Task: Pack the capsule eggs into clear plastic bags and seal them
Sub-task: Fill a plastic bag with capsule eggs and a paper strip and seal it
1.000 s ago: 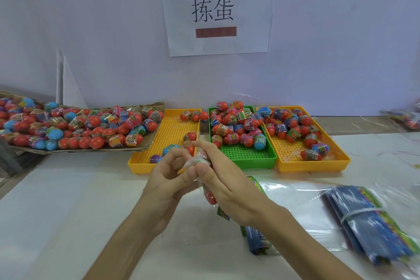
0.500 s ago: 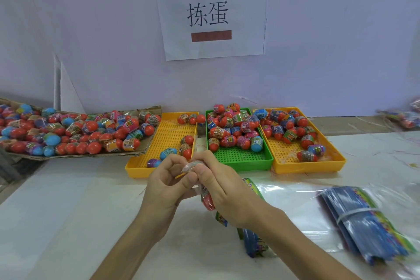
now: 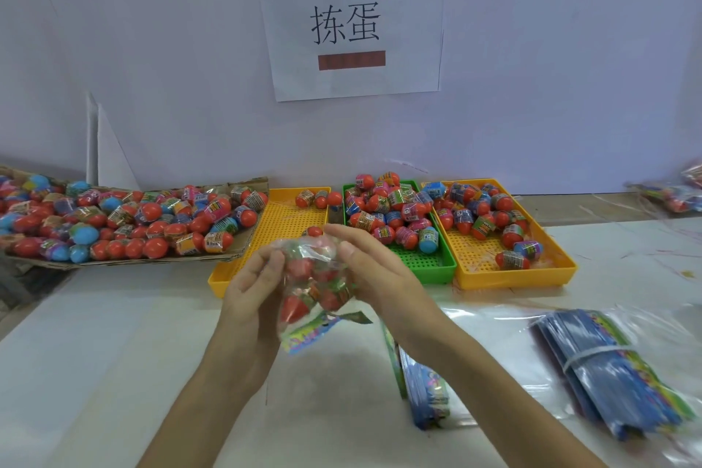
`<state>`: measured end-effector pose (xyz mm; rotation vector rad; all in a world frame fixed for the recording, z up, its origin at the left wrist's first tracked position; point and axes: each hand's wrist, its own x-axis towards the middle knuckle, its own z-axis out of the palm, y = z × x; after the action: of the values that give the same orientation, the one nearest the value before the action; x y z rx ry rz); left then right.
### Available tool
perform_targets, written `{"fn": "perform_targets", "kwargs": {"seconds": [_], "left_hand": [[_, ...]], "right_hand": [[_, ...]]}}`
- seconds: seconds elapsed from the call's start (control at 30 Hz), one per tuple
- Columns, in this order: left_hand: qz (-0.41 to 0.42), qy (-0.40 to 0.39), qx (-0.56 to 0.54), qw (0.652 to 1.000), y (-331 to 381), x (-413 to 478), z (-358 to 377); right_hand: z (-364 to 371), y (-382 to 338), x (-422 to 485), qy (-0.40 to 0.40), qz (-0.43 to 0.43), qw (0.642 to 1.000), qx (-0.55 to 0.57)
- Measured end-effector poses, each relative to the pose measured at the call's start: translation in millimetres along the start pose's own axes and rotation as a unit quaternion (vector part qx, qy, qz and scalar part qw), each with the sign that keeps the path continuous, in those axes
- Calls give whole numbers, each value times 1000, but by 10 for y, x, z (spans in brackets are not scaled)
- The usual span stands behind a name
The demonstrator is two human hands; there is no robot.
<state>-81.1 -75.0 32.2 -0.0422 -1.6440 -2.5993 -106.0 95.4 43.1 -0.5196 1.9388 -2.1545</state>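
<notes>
A clear plastic bag filled with capsule eggs is held above the counter between both hands. The left hand grasps its left side with fingers curled against the film; the right hand grips the right side, fingers bent over the top. A printed card is seen at the bag's lower end. Behind, loose eggs are heaped in a green tray, scattered in the right yellow tray and the left yellow tray, and piled on a cardboard sheet. Bundled blue packets lie on the right.
</notes>
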Motion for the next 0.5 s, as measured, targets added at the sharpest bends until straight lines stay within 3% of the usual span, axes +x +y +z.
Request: {"fn": "perform_targets", "kwargs": {"seconds": [0.17, 0.33, 0.5], "left_hand": [[-51, 23, -31, 998, 32, -45, 56], [-79, -35, -60, 994, 53, -49, 66], [-70, -14, -67, 995, 35, -24, 66]], "right_hand": [[-92, -34, 19, 10, 6, 997, 82], [-32, -2, 11, -20, 6, 979, 202], [-37, -38, 17, -14, 40, 981, 191]]}}
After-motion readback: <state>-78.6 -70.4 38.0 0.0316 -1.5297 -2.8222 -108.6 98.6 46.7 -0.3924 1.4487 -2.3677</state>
